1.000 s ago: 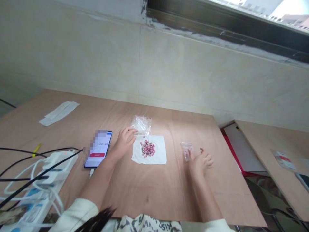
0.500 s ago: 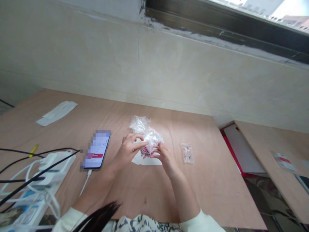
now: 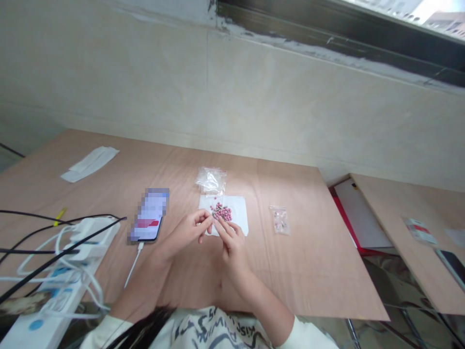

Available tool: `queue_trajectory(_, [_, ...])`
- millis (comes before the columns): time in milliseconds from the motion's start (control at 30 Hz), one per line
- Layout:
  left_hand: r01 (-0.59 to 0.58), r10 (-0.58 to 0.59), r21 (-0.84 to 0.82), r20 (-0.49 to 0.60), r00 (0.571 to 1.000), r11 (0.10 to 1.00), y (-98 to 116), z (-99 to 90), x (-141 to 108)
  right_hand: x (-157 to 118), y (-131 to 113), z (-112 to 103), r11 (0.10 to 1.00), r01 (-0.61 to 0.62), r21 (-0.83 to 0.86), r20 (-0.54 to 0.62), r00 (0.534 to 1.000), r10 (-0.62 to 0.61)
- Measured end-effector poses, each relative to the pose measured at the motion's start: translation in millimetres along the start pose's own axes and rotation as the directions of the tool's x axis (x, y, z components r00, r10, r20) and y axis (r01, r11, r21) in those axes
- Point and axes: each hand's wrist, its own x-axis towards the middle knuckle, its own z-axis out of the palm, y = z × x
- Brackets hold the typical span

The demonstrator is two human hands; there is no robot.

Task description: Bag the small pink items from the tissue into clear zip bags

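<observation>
A small heap of pink beads point(image 3: 222, 212), with a few darker ones among them, lies on a white sheet of paper point(image 3: 240, 206). At the sheet's near left edge is my left hand point(image 3: 196, 227), its thumb and index finger closed together; anything between them is too small to make out. My right hand point(image 3: 233, 242) is over the near edge of the paper with fingers stretched out, their tips beside the beads and almost meeting my left fingertips. Clear plastic bags point(image 3: 211, 181) lie just behind the sheet.
To the right lies a small clear bag with little pieces inside point(image 3: 279, 221). A phone point(image 3: 149, 215) on a white cable, a power strip point(image 3: 92, 232) with tangled cords and folded white paper point(image 3: 90, 165) are at left. Another table point(image 3: 410, 213) stands at right.
The clear bag that was between my hands above the beads is gone from there, and the bead heap is uncovered. My right hand has moved left, closer to my left hand.
</observation>
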Motion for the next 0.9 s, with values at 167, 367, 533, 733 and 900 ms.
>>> queue_trajectory(167, [0.121,-0.12,-0.007,0.074,0.99,0.993,-7.9,-1.1,-3.7,0.6,-6.7,-2.3,1.0,0.03,-0.006,-0.056,0.998,-0.03])
queue_trajectory(367, [0.082,-0.081,-0.08,0.026,0.996,0.993,-9.1,-5.5,-4.6,1.4,-13.6,-6.4,0.998,0.046,0.051,-0.029,0.999,-0.044])
queue_trajectory(533, [0.083,-0.081,-0.012,0.12,0.989,0.997,3.1,-9.7,-10.5,10.8,-28.7,-23.6,0.964,-0.087,0.251,0.001,0.996,0.089])
queue_trajectory(733, [0.085,-0.106,0.113,0.197,0.975,0.99,5.0,-5.9,-10.9,26.9,-34.8,-26.2,0.899,-0.299,0.321,0.184,0.95,0.251])
queue_trajectory(900, [-0.014,-0.039,0.226,0.231,0.972,0.974,-2.0,-6.0,-8.1,28.9,-32.3,-25.9,0.901,-0.332,0.279,0.251,0.931,0.265])
